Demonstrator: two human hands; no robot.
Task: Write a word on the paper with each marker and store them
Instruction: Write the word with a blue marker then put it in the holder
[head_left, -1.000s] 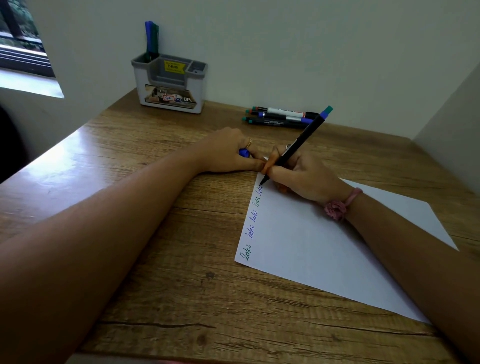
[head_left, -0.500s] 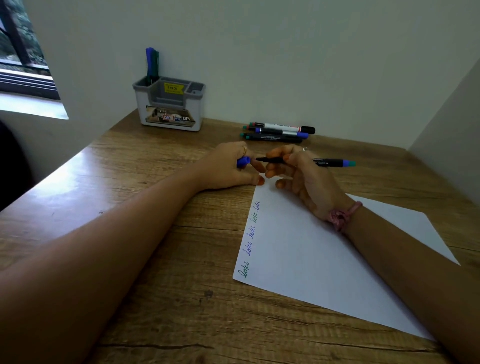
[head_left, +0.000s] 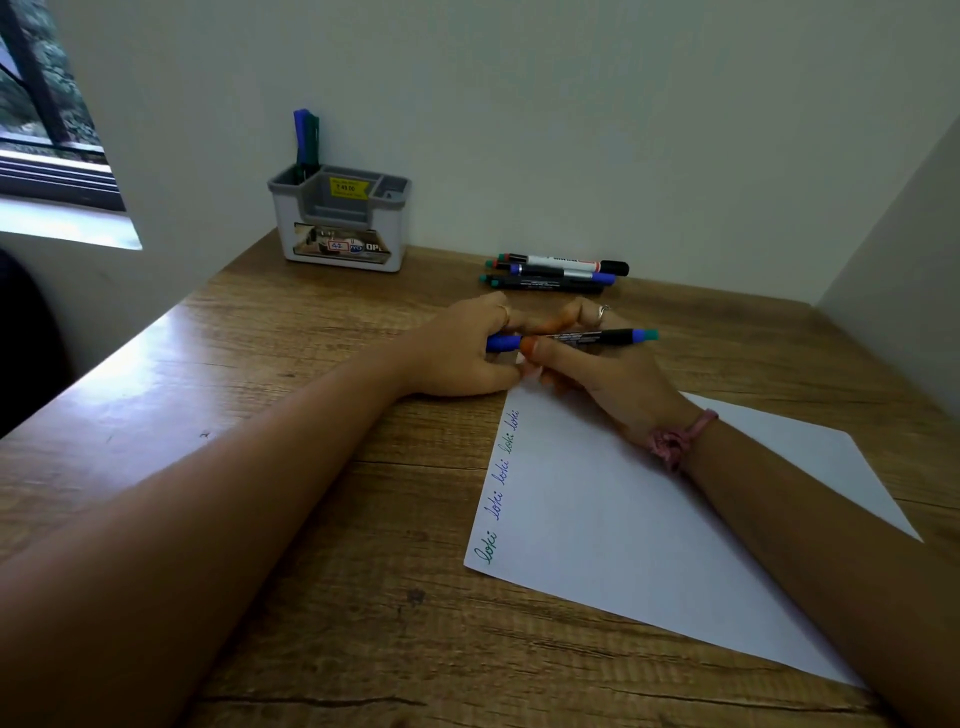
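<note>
A white sheet of paper (head_left: 649, 525) lies on the wooden desk, with several handwritten words along its left edge in green and blue ink. My right hand (head_left: 613, 374) grips a black marker (head_left: 592, 338) held level above the paper's top corner. My left hand (head_left: 462, 353) holds the marker's blue cap (head_left: 503, 342), which sits against the marker's tip end. Three other markers (head_left: 556, 271) lie side by side near the back wall. A grey and white pen holder (head_left: 340, 221) at the back left holds two markers (head_left: 306, 137), one blue and one green.
The desk (head_left: 311, 467) is boxed in by a wall at the back and another on the right. A window (head_left: 47, 119) is at the far left. Bare wood lies in front of the paper and to its left.
My right hand lifted the marker off the paper and turned it level. The blue cap in my left hand now meets the marker's tip.
</note>
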